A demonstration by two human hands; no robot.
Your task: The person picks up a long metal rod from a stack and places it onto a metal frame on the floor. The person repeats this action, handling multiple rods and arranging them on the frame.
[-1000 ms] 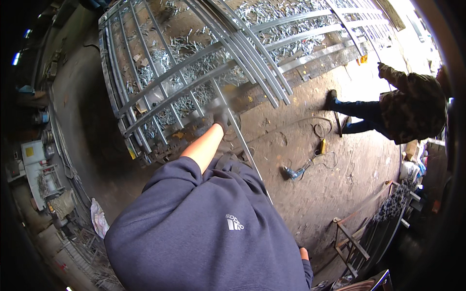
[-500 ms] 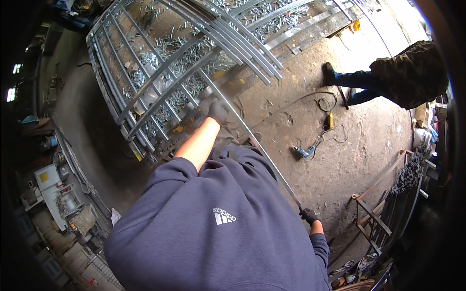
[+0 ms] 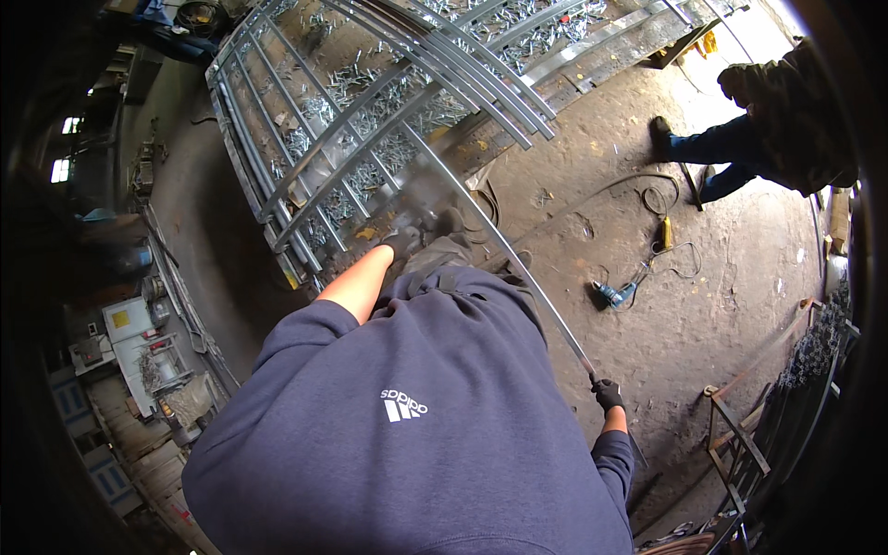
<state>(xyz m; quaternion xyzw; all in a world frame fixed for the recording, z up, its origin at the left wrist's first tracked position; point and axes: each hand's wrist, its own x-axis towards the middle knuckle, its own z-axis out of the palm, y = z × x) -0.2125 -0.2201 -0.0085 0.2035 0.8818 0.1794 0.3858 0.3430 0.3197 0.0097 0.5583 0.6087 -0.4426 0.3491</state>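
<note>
My right hand [image 3: 607,394], in a dark glove, is closed around the lower part of a long, thin metal bar [image 3: 555,316]. The bar slants up and left past my body, and its far end reaches a metal frame [image 3: 356,173] of crossed bars on a low workbench. My left hand [image 3: 401,243], also gloved, is left of the bar and apart from it, near the bench's close edge. Its fingers are blurred, so their position is unclear. Many small shiny metal pieces [image 3: 435,118] are strewn among the frame bars.
A bundle of long metal bars [image 3: 472,79] lies across the bench. On the floor to the right are a blue power drill [image 3: 615,294] and its looping cord. Another person [image 3: 777,129] stands at far right. A metal rack [image 3: 737,433] is at lower right.
My left hand has come off the bar and moved left and closer to my body. My right hand still grips the bar. The whole view has shifted slightly.
</note>
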